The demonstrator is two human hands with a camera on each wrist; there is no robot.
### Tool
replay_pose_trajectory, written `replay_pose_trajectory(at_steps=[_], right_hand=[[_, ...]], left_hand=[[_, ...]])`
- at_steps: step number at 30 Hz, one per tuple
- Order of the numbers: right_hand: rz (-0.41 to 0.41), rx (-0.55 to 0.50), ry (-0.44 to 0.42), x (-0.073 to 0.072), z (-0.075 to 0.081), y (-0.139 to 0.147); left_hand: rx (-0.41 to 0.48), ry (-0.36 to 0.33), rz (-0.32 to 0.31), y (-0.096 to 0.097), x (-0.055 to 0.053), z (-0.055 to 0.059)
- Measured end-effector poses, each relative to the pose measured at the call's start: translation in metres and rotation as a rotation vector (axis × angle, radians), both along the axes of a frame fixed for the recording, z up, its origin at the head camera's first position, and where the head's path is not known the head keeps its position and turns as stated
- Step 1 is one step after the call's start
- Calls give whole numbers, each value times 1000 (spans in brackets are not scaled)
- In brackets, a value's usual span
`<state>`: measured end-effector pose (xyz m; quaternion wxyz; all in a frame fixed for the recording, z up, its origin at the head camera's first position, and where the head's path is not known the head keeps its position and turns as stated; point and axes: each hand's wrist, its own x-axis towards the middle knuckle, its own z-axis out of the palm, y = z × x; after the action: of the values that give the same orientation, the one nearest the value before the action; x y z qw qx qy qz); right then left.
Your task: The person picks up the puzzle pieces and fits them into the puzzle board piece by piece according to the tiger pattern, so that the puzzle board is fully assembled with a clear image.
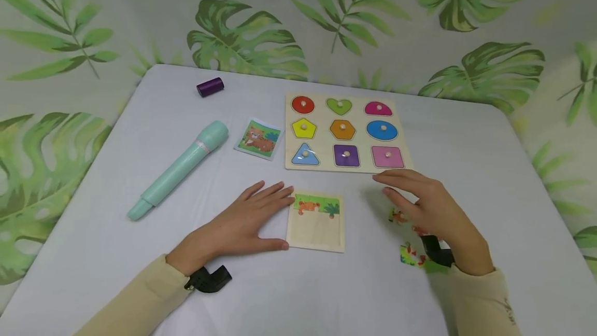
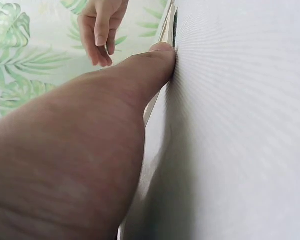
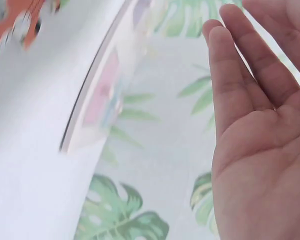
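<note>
Spread wide, fingers straight and thumb well apart, the left hand touches the left edge of a small wooden tray, which lies flat near the middle of the white table. Along the tray's far edge runs a row of puzzle pieces, green with part of an orange animal; bare wood shows below it. Over to the right, the right hand hovers with its fingers loosely extended, above some loose pieces; the hand covers part of them, so I can't make out how many. Just beyond its fingertips sits a board of coloured knobbed shapes. A tiger card lies beside that board, with a mint-green tube and a purple cylinder farther left.
</note>
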<state>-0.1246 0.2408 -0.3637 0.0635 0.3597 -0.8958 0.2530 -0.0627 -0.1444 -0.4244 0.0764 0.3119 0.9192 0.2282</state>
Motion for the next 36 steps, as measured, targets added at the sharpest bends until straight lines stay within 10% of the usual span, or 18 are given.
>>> replay_pose_trajectory(at_steps=[9,19,36], right_hand=[[-41,12,30,3,4,21],[-98,86,-188,4,-6,39],[-136,176,-318,5,-4,41]], left_hand=[[-28,9,-3,2,-4,2],[-18,3,-6,0,0,1],[-10,6,-8,1,1,1]])
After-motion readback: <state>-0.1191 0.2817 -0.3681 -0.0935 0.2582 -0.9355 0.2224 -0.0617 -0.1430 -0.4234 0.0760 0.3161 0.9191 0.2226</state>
